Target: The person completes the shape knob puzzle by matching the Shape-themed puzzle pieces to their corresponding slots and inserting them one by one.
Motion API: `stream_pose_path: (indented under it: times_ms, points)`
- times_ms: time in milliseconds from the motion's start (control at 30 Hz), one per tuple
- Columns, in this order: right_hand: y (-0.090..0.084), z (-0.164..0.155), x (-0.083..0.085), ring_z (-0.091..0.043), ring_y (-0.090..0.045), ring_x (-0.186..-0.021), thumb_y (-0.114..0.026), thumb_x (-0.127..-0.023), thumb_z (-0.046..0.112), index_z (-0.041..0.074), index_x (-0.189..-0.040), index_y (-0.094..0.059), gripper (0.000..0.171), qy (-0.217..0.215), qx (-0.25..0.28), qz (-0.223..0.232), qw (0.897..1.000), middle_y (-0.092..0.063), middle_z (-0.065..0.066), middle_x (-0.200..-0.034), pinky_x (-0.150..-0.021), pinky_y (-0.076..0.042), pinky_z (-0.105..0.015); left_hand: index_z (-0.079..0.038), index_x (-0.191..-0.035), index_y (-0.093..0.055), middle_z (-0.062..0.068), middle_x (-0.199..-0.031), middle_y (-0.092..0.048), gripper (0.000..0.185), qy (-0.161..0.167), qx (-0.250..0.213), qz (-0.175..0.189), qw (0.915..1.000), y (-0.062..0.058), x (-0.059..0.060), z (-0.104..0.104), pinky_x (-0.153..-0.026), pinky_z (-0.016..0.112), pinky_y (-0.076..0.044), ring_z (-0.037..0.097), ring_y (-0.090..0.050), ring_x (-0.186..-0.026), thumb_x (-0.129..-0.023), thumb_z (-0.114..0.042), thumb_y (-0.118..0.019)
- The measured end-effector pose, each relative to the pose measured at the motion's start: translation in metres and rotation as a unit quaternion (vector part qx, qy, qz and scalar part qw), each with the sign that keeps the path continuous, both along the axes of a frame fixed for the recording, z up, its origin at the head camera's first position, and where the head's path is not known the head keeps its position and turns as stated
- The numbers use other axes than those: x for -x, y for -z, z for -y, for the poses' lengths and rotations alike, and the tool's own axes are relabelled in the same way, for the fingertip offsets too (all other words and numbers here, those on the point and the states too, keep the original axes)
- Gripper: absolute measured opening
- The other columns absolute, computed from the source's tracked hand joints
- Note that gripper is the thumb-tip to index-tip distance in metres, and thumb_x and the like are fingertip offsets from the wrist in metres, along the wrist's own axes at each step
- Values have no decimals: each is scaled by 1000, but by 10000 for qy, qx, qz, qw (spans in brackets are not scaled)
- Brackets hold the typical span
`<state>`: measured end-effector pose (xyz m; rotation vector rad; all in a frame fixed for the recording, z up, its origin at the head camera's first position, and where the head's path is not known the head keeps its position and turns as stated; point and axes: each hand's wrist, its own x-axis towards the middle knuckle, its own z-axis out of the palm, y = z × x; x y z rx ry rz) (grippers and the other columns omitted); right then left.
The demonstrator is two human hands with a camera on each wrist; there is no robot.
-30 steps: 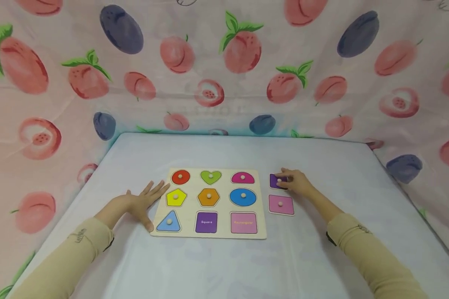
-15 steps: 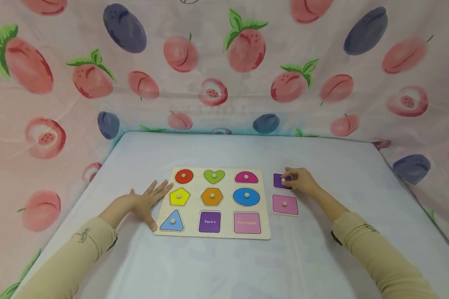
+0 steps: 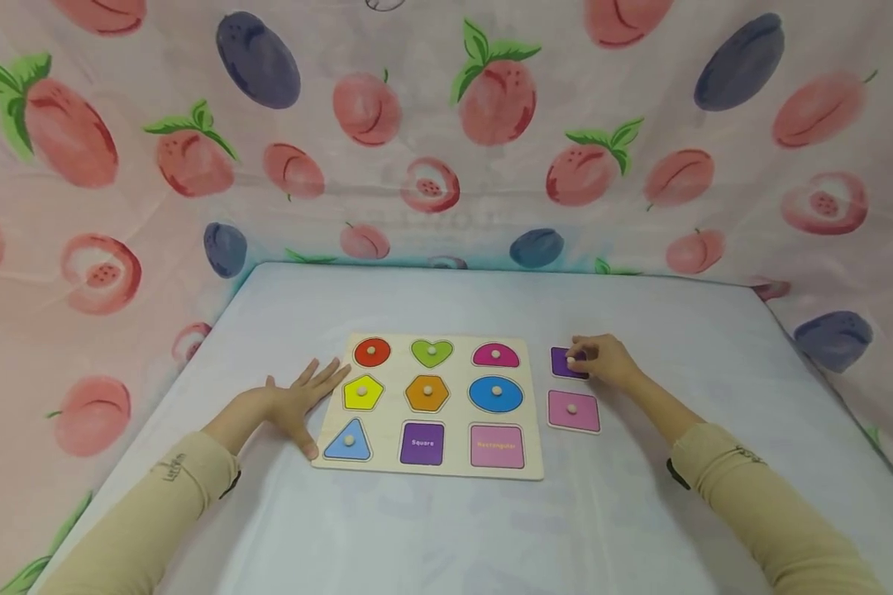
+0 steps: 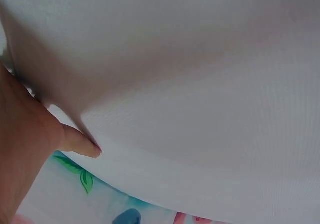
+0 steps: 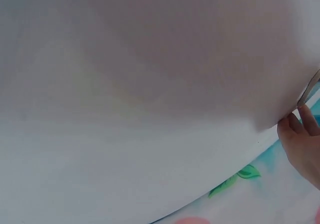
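A wooden shape puzzle board point(image 3: 454, 424) lies flat on the table in the head view. My left hand point(image 3: 294, 411) rests against its left edge with fingers spread; the left wrist view shows part of the same hand point(image 4: 30, 129). To the right of the board, my right hand point(image 3: 605, 362) pinches the knob of a purple square puzzle piece point(image 3: 560, 360), which its fingers partly cover. Nearer me lies a pink rectangular puzzle piece point(image 3: 582, 421) with a knob. In the right wrist view, the right hand point(image 5: 302, 144) is at the far right edge, touching a thin piece edge.
Knobbed pieces sit in the board, among them a red circle point(image 3: 372, 353), an orange hexagon point(image 3: 427, 402) and a blue oval point(image 3: 496, 404). Two front recesses show printed words. White cloth covers the table point(image 3: 417, 537); a fruit-print curtain point(image 3: 484, 182) stands behind.
The head view has shifted a little, so everything appears slightly further right. Both hands, the board and the loose pieces keep nearly the same places relative to each other.
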<state>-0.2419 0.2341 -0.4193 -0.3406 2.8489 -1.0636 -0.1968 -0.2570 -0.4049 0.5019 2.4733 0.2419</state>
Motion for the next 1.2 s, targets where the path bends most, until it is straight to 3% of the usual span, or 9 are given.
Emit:
stream_pose_path:
  times_ms: [100, 167, 267, 333, 433, 600, 700, 1200]
  points:
    - [-2, -1, -1, -51, -41, -126, -67, -85, 5, -8, -95, -68, 17, 13, -76, -74, 9999, -52, -33, -127, -107, -31, -58, -20, -152, 5, 13, -158, 15, 136, -16, -16, 5, 10000, 1, 0, -1, -91, 84, 4, 42, 15, -143, -55, -49, -85]
    - [-1, -1, -1, -50, -46, -122, -67, -85, 5, -7, -94, -69, 16, 19, -117, -156, 9998, -55, -32, -124, -104, -36, -56, -20, -152, 5, 13, -158, 14, 136, -38, -25, 0, 10000, 2, 0, -1, -91, 84, 4, 42, 15, -143, -54, -49, -86]
    - [0, -1, -1, -43, -57, -105, -68, -84, 5, -7, -92, -69, 15, -8, -171, -273, 9995, -60, -31, -118, -87, -47, -43, -20, -152, 5, 12, -159, 14, 137, -50, 8, 3, 10000, 5, -1, 0, -92, 84, 4, 42, 15, -143, -54, -49, -86]
    - [2, -2, -1, -34, -57, -90, -68, -83, 5, -7, -92, -69, 15, 5, -194, -327, 9993, -62, -31, -114, -73, -45, -34, -20, -152, 6, 12, -159, 14, 137, -43, 11, 6, 10000, 6, -1, 1, -91, 84, 4, 42, 15, -143, -54, -50, -85]
    - [1, -2, -1, -26, -52, -81, -68, -84, 6, -7, -92, -69, 16, 59, -233, -335, 9991, -63, -29, -111, -67, -42, -28, -20, -152, 6, 11, -159, 15, 137, -26, -8, -1, 10000, 8, -1, 2, -91, 84, 4, 42, 15, -143, -54, -50, -85]
    - [-2, -4, -3, -37, -59, -96, -67, -85, 6, -7, -92, -69, 15, 64, -205, -362, 9991, -63, -29, -112, -84, -52, -43, -20, -152, 5, 12, -159, 14, 137, -40, -109, -24, 9999, 7, 0, 0, -91, 84, 5, 42, 15, -143, -54, -50, -85]
    - [-4, -4, -3, -43, -58, -106, -66, -86, 5, -8, -92, -68, 14, -66, -83, -370, 9993, -62, -31, -112, -93, -49, -51, -19, -152, 5, 12, -159, 15, 136, -69, -92, -5, 9999, 6, 0, -1, -91, 84, 6, 42, 16, -143, -54, -49, -86]
    - [-16, 7, -16, -46, -54, -115, -65, -86, 4, -5, -93, -69, 12, -188, -34, -545, 9983, -59, -30, -120, -89, -50, -53, -20, -152, 6, 12, -158, 15, 136, 13, -49, -83, 10000, 4, 0, 0, -90, 85, 5, 43, 15, -143, -55, -51, -85]
